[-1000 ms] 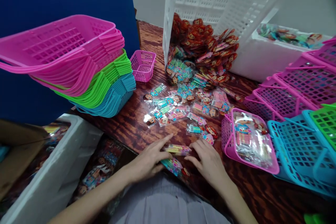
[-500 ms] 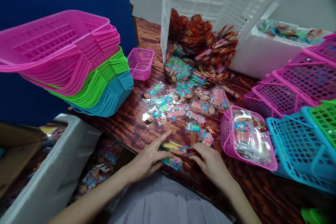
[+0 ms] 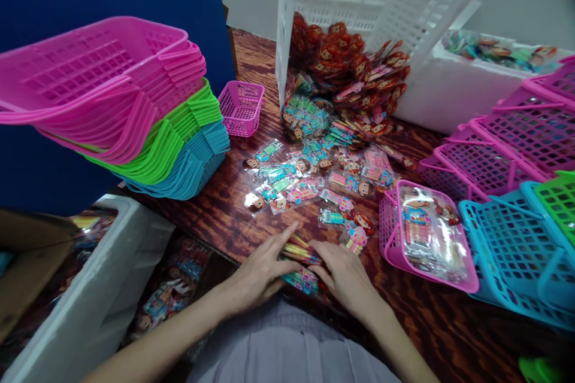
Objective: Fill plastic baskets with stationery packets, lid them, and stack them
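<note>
Near the table's front edge, a small bunch of clear plastic packets (image 3: 300,280) printed with colourful cartoon figures lies between my hands. From the left side, my left hand (image 3: 260,269) holds the bunch, thumb across it and index finger stretched forward. My right hand (image 3: 345,272) grips the other end with bent fingers, covering part of it. Yellow strips show between the fingers of both hands. Just beyond them, loose packets (image 3: 283,173) of the same sort are spread over the table. A pink basket (image 3: 392,239) filled with packets stands right of my right hand.
Nested pink, green and blue baskets (image 3: 171,125) tower at left. A small pink basket (image 3: 242,111) sits behind them. At the back, a tipped white crate (image 3: 283,42) spills packets. More baskets (image 3: 516,239) line the right side. A white foam box (image 3: 108,263) stands at lower left.
My right hand has moved left, closer to my left hand, and the packets between them are pressed closer together. My left hand has hardly moved.
</note>
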